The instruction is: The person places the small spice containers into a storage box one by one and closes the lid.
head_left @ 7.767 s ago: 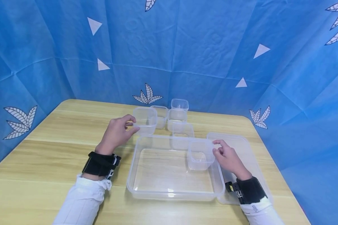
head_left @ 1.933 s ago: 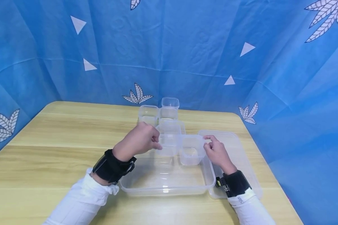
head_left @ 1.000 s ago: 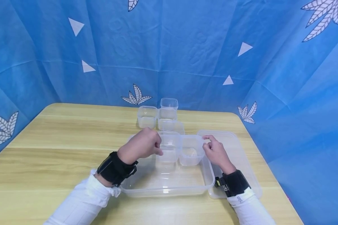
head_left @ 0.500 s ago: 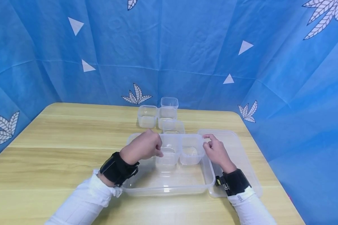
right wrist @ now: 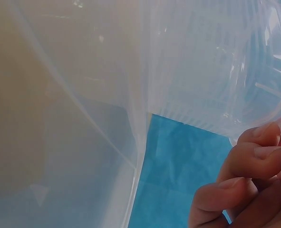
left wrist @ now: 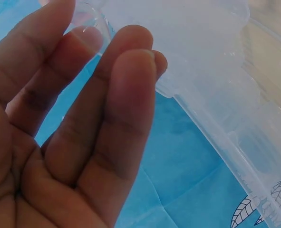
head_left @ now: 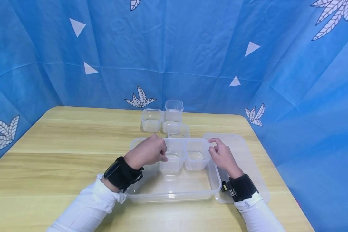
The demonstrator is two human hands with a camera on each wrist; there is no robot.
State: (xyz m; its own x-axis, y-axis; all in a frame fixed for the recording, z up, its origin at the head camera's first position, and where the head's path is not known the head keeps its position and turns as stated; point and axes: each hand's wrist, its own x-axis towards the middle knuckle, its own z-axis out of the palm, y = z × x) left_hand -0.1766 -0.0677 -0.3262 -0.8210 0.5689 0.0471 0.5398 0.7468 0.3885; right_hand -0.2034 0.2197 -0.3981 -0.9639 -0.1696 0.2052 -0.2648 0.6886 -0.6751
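Observation:
My left hand (head_left: 147,150) pinches the rim of a small clear plastic container (head_left: 173,163) inside a large clear plastic box (head_left: 174,196). In the left wrist view, thumb and forefinger meet at a clear rim (left wrist: 98,19), while the other fingers curl loosely. My right hand (head_left: 224,158) holds the right rim of a second small container (head_left: 195,163) with thumb and forefinger. Both small containers stand upright side by side in the back right part of the box. The right wrist view shows the held container's rim (right wrist: 278,102) above the fingers.
Several more small clear containers (head_left: 151,120) stand on the wooden table (head_left: 66,148) behind the box. A flat clear lid (head_left: 247,158) lies to the right, under my right forearm. A blue patterned cloth (head_left: 197,48) hangs around the table's back and sides.
My left hand has brought a small container from the table behind the box into it and lowered it beside the other one. The right hand keeps its hold. Little moves in the last half second.

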